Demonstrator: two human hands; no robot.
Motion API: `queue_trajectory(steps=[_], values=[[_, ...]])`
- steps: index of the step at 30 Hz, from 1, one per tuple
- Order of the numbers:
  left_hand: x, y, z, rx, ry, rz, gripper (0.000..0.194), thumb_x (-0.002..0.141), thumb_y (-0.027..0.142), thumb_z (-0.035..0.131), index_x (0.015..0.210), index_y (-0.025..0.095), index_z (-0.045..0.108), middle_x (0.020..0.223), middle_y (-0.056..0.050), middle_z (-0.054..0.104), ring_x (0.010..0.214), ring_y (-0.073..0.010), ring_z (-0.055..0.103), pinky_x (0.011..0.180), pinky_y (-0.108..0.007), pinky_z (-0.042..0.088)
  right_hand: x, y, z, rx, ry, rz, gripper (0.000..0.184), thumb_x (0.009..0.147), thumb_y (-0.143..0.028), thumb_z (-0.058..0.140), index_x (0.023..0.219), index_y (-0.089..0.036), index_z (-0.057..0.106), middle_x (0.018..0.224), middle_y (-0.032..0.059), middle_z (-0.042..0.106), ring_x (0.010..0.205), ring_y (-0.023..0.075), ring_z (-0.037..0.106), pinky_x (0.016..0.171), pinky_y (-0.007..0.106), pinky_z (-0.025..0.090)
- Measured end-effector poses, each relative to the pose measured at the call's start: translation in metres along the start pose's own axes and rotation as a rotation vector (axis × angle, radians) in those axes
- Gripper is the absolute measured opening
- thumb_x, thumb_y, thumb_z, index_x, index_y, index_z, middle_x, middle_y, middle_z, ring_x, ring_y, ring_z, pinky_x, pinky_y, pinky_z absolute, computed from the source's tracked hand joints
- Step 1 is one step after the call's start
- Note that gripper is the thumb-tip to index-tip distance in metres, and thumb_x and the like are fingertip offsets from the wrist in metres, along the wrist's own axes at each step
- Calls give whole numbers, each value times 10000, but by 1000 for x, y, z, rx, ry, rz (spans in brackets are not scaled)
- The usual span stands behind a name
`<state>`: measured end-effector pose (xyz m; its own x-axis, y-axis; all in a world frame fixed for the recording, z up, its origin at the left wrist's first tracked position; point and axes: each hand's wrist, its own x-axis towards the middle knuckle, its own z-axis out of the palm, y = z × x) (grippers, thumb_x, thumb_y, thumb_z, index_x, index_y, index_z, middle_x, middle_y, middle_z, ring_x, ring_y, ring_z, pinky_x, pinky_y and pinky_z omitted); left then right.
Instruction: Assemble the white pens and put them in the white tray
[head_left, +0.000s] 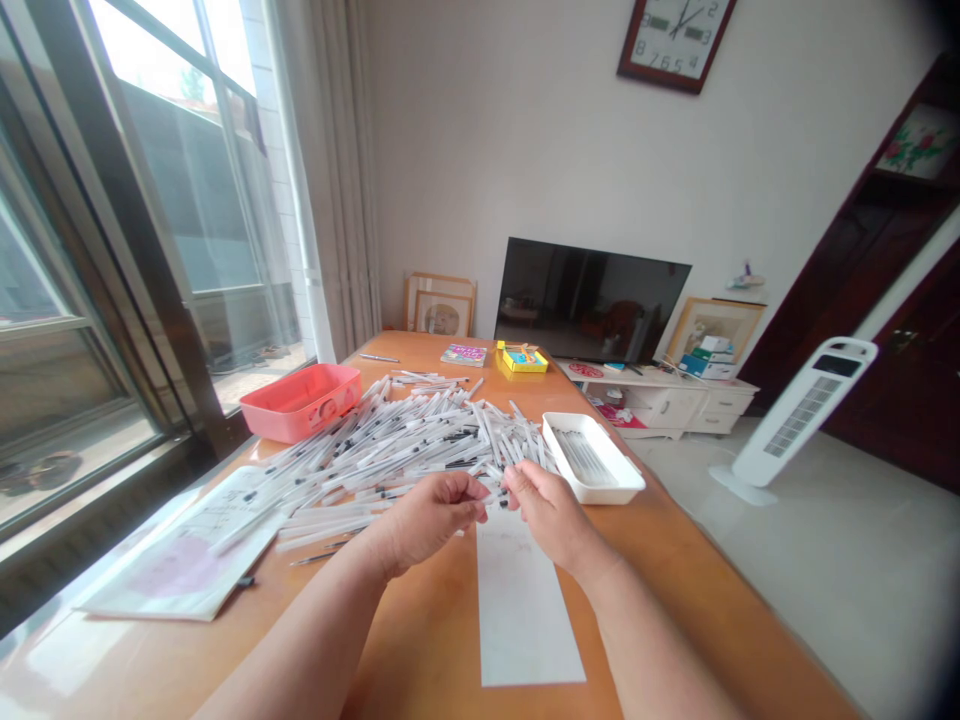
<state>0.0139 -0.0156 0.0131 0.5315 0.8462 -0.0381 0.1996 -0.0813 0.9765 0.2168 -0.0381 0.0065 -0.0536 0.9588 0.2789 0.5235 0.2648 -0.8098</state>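
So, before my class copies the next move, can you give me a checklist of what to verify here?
1. Left hand and right hand close together: ok, near the far end of the white sheet.
2. Secure grip on a small piece: cannot tell, too small and partly hidden.
3. White tray upright, its clear tubes side by side: ok.
4. Loose pen parts kept in one container: not ok, spread across the table.
5. Red box holding anything: cannot tell, its walls hide the bottom.

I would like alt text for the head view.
Two bare hands are close together above white paper on a brown table, before a pile of slender, pale pen parts. A pinkish-red box stands left, a white tray right.
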Motion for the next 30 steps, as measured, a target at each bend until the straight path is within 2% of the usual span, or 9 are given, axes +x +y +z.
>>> queue_trajectory(steps=[2,5,10,14,20,24,30], values=[[0,1,-2,-2,-4,-8,188,813,287,633,946,162,678,863,-48,687,730,-143,556,707,-287,406,0,0,-1,32,-29,-19,356,967,-493,447,819,-209,603,731,-9,621,664,144,529,611,251,382],[1,-1,-2,4,1,2,190,817,296,636,938,156,677,836,-42,670,716,-141,548,685,-283,398,0,3,1,33,-49,-29,307,944,-468,502,811,-208,594,717,-18,597,654,138,507,579,240,361],[6,-7,4,41,40,94,227,820,357,661,920,154,673,755,-6,604,702,-136,513,677,-278,392,1,10,8,-66,23,-11,392,951,-517,473,715,-207,518,608,-39,493,587,127,423,528,239,290],[6,-4,7,49,35,119,278,817,412,666,932,159,679,759,-2,615,698,-139,513,677,-277,399,2,11,10,-99,66,-12,409,951,-511,468,673,-211,452,580,-47,440,571,122,381,524,241,271],[-1,1,-2,130,25,-85,450,883,572,514,869,164,702,846,-75,717,752,-195,614,731,-313,444,2,9,5,-93,132,-52,410,945,-510,475,664,-218,411,580,-52,418,575,123,363,541,241,286],[-3,1,-6,87,-16,-45,419,879,548,537,869,164,702,802,-76,711,758,-202,618,746,-317,448,3,10,2,-64,153,-34,429,936,-535,478,650,-220,427,580,-47,439,571,125,376,548,244,306],[1,-3,-2,151,33,74,264,839,424,621,812,167,673,758,-43,669,708,-167,558,686,-286,409,6,13,4,39,135,77,428,915,-566,490,686,-205,517,591,-34,500,554,125,407,520,245,297]])
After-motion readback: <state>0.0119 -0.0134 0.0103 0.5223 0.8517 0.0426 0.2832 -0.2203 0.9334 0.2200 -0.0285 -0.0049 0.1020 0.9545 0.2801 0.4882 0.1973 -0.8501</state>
